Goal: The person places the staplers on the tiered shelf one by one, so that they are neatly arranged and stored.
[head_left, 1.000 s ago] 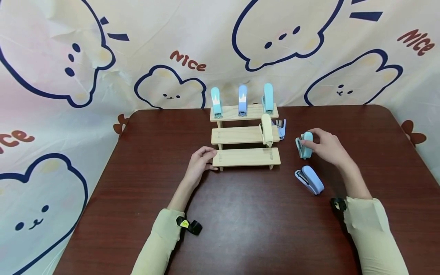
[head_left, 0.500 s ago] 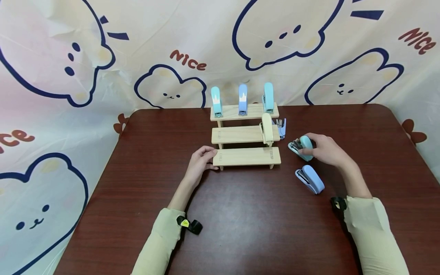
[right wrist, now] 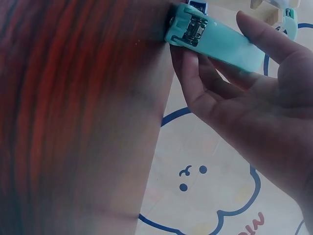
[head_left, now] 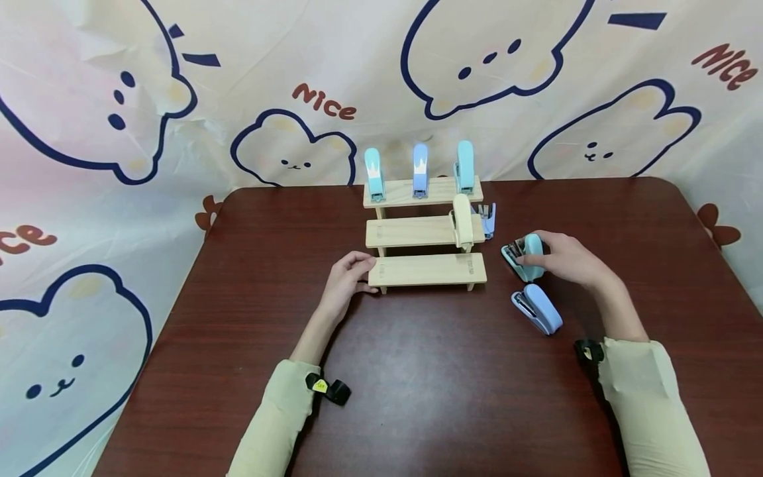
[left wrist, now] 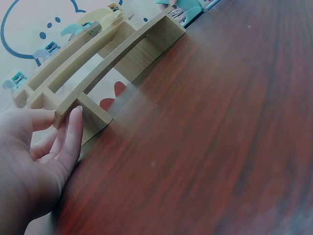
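My right hand (head_left: 572,260) grips a teal stapler (head_left: 532,255) by its sides, to the right of a three-tier wooden stand (head_left: 429,270). In the right wrist view the thumb lies along one side of the stapler (right wrist: 227,43) and the fingers curl on the other. Just in front of it a blue stapler (head_left: 538,309) lies on the table. With thumb and fingers, my left hand (head_left: 344,281) pinches the left end of the stand's lowest tier. The left wrist view shows that hand (left wrist: 44,156) at the shelf's corner.
Along the top tier stand a light teal stapler (head_left: 374,173), a blue stapler (head_left: 420,171) and another teal stapler (head_left: 465,167). A cream stapler (head_left: 462,222) is on the middle tier's right end. Behind it, a periwinkle stapler (head_left: 489,221) is partly hidden. A printed cloth (head_left: 381,59) hangs behind the table.
The teal stapler in my right hand has turned, its front end swinging left, and has come slightly nearer the front. My left hand keeps its hold on the stand.
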A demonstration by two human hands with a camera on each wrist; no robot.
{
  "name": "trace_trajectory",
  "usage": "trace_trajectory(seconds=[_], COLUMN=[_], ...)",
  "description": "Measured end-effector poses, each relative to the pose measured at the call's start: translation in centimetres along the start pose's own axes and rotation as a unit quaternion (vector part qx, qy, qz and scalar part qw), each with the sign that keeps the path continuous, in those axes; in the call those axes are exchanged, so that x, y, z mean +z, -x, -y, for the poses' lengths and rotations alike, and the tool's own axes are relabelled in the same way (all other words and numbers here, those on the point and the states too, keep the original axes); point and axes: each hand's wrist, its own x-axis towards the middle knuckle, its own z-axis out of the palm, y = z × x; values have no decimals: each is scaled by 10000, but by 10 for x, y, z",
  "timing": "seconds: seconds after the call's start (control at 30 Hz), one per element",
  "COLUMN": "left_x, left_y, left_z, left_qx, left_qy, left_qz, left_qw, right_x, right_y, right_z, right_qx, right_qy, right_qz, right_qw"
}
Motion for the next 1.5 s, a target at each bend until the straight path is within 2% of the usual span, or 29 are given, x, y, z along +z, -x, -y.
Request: trace_trajectory(seconds=[0.2,0.53,0.73,0.97,1.2,1.5], left_x=[-1,0,0,0,1,0], left_y=[0,0,-1,0,0,-1], left_z=[1,-1,-1,-1,-1,-1], left_qx=[15,-14,-27,-26,-33,-24], left_qy=[-31,55,70,28,-6,9], left_qz=[12,-15,-31,-34,-49,-46], left_qw=[10000,10000,10000,10000,10000,10000], right_x=[0,-2,-7,-9,-10,-16], right_y=[-1,1,3,3,4,6], right_z=[-1,-3,-6,-7,-9,-12], right_qx=[61,58,1,145,343,571], right_qy=[165,156,92,-134,-919,-1935], right_qz=[154,404,204,-27,-210,-757], right_qw=[9997,9990,9997,9998,9950,9765])
